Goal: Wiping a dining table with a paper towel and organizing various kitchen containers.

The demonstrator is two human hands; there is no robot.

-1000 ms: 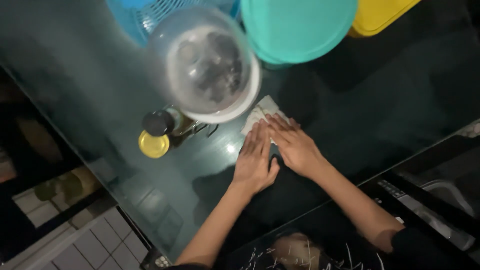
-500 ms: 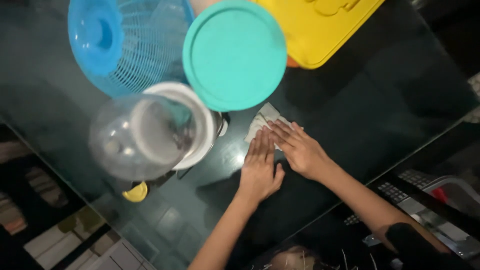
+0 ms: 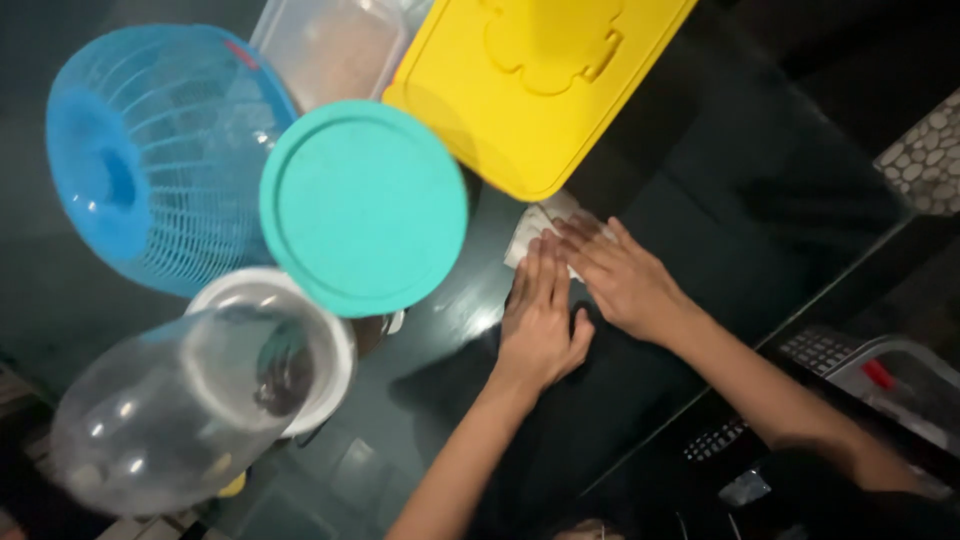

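Note:
A folded white paper napkin lies on the dark glass table, partly hidden under my fingers. My left hand lies flat with fingers together, its fingertips resting on the napkin's near edge. My right hand lies flat beside it, fingers spread across the napkin's right part. Both palms press down on the table; neither grips anything.
A yellow lid lies just beyond the napkin. A round teal lid sits to the left, a blue mesh food cover farther left. A clear dome over a white plate stands at lower left. The table edge runs diagonally at right.
The view has shifted, so the covers and lids slid down and left in the picture. Both hands stay flat on the napkin in much the same pose.

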